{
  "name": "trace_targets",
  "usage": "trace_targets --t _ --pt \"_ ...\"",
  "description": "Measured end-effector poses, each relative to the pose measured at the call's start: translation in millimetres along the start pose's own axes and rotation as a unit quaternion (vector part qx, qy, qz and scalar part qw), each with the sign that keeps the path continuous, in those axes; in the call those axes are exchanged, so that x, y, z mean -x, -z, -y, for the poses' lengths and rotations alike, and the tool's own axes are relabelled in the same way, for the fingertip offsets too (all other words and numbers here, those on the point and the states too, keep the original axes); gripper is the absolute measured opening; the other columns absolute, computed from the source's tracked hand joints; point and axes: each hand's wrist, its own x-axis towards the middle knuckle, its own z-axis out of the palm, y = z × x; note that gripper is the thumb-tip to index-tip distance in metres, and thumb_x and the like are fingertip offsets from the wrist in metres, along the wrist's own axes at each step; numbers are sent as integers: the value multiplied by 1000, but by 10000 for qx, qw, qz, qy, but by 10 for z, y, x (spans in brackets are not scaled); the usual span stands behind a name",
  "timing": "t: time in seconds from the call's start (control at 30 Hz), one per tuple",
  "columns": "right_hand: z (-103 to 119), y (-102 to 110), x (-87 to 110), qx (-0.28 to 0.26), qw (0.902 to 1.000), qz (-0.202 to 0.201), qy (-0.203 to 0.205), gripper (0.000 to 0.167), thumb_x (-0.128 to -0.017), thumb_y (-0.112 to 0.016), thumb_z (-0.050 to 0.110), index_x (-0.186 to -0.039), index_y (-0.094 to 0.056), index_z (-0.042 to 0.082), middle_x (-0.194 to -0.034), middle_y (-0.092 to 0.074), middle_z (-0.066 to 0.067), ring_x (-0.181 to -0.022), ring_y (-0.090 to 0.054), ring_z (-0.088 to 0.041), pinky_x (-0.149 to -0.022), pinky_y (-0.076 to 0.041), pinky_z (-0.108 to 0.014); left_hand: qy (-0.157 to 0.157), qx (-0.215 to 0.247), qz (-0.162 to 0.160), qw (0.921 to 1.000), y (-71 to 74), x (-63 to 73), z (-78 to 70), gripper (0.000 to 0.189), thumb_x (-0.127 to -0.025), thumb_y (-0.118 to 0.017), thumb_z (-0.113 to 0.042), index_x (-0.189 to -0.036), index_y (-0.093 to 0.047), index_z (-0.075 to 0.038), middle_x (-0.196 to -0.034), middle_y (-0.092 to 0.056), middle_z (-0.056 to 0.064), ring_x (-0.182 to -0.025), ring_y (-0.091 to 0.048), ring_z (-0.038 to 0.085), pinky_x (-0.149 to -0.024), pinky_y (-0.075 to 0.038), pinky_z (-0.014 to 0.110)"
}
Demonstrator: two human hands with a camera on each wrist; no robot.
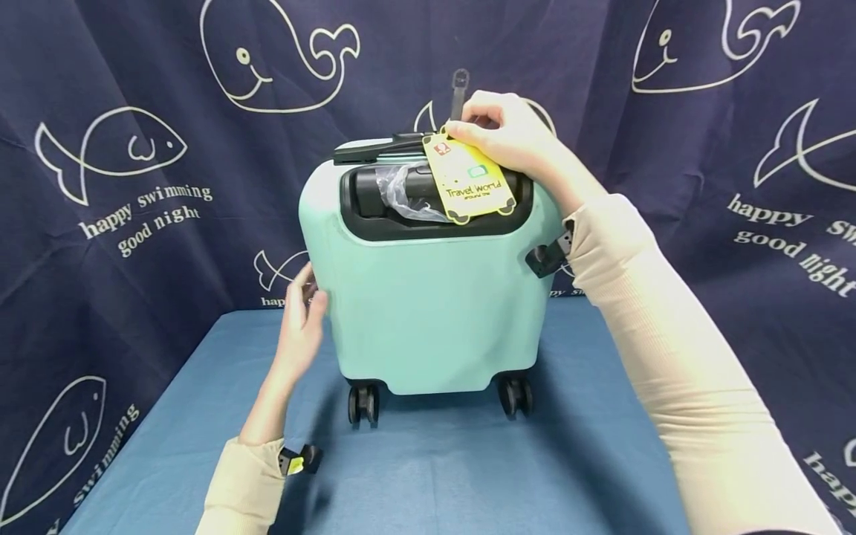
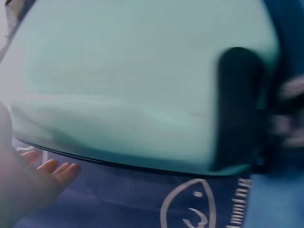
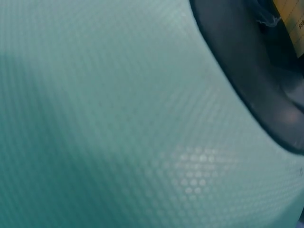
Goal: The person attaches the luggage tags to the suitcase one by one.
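Note:
A mint-green suitcase (image 1: 435,312) stands upright on its black wheels (image 1: 363,403). At its top right edge, my right hand (image 1: 511,137) grips the black carry handle (image 1: 364,153), fingers curled and thumb in front. Just under that thumb hangs a yellow luggage tag (image 1: 469,178), its dark strap (image 1: 459,93) sticking upward. My left hand (image 1: 303,323) is at the suitcase's left side, fingers extended; its fingertips are partly hidden there. In the left wrist view, relaxed fingers (image 2: 66,175) lie beside the shell's edge. Neither hand's fingers show in the right wrist view.
Clear plastic wrap (image 1: 401,192) covers part of the black telescopic handle (image 1: 369,195) in the recess. Blue cloth (image 1: 428,475) covers the table. Behind it hangs a navy curtain (image 1: 394,44) printed with fish and whales.

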Motion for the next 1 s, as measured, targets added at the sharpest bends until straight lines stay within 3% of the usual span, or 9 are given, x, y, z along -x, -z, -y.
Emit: trace_targets --t 0.2,0.33,0.63,0.8,1.0 --pt "11 0 0 -94 9999 -16 47 25 -90 -58 33 -81 -59 9 -72 -46 4 -69 -41 -10 -63 -28 -21 -328 286 -1185 9920 109 -297 -353 47 -98 -49 -17 -141 -36 -3 -142 -43 11 -131 -42 22 -108 -34 34" --pt "8 -6 -1 -279 9995 -32 159 24 -89 -59 30 -82 -60 7 -72 -46 6 -68 -42 -10 -63 -29 -21 -529 417 -1458 9870 162 -539 -540 44 -95 -52 -13 -137 -41 -4 -137 -48 7 -128 -45 18 -107 -36 32" --pt "-71 -6 7 -336 9989 -68 327 24 -89 -61 29 -85 -63 6 -75 -48 6 -71 -42 -9 -65 -30 -19 -952 230 -1324 9864 147 -1026 -847 33 -94 -54 -13 -125 -55 -2 -128 -57 10 -120 -53 14 -102 -41 29" --pt "-131 19 42 -176 9997 -27 178 25 -89 -59 32 -88 -64 8 -80 -50 3 -75 -43 -9 -67 -29 -19 -1098 -126 -1072 9881 88 -1199 -976 27 -94 -54 -14 -117 -61 -1 -121 -63 11 -112 -59 13 -99 -43 25" --pt "-184 -1 39 -258 9990 -22 363 24 -90 -60 30 -86 -64 7 -79 -49 2 -74 -43 -10 -66 -29 -20 -1072 -627 -835 9887 42 -1394 -1136 25 -95 -54 -17 -113 -64 -4 -115 -66 10 -107 -62 11 -96 -44 19"
